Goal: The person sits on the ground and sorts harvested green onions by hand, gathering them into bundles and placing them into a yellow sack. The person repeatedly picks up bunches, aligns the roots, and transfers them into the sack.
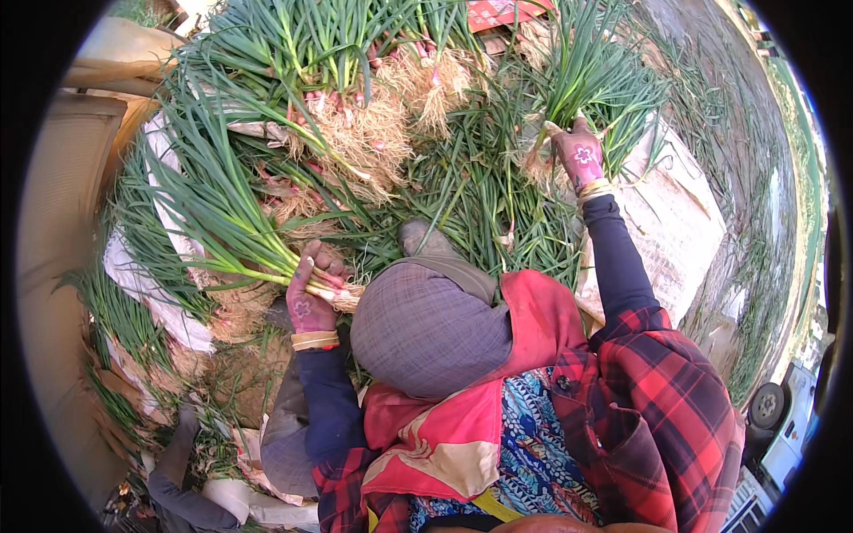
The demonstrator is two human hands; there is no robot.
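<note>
My left hand (pixel 312 293), in a pink glove with a flower print, is closed around several spring onions (pixel 266 250). Their pale pink bulbs and roots point right, toward my knee, and their leaves fan up to the left. My right hand (pixel 578 154), gloved the same way, reaches forward at the upper right. Between its thumb and forefinger the stems of a leafy spring onion bunch (pixel 573 80) come together; its other fingers are hidden. That bunch lies at the far edge of a whitish woven sack (pixel 666 226).
Rooted onion bunches (pixel 353 126) are piled ahead and to the left, some on white sacking (pixel 160 306). Loose leaves (pixel 466 166) cover the ground before my knee (pixel 426 326). A tan panel (pixel 60 253) stands at the left. Another person's leg (pixel 176 460) shows at the lower left.
</note>
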